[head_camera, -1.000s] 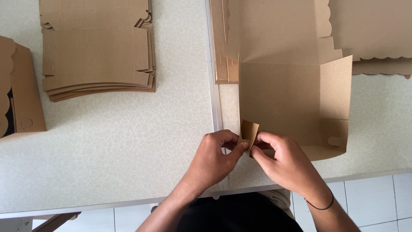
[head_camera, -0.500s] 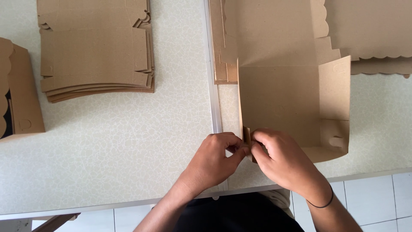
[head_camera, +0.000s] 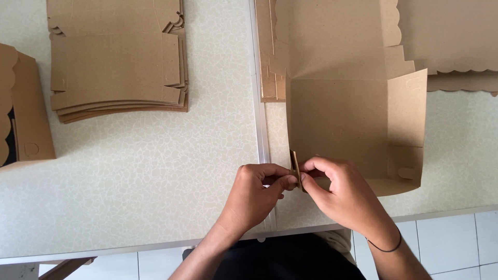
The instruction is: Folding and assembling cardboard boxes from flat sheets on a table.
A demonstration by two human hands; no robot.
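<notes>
Your left hand (head_camera: 257, 194) and right hand (head_camera: 345, 194) meet at the near left corner of the half-folded cardboard box (head_camera: 353, 114), and both are closed in a pinch on the small corner flap (head_camera: 296, 168): left thumb and forefinger press it from one side, right fingertips from the other. Your fingers cover the flap's lower part, so you cannot see how it joins the box wall. The box's far flaps run off the top edge. At the far left, another folded box (head_camera: 26, 111) is cut off by the frame. The box lies on the table (head_camera: 155, 181) straight ahead of your hands, its right wall standing upright. A stack of flat cardboard blanks (head_camera: 116, 62) lies well apart to the left. Compared with 1 second ago, the flap now stands edge-on and narrower between your fingers.
</notes>
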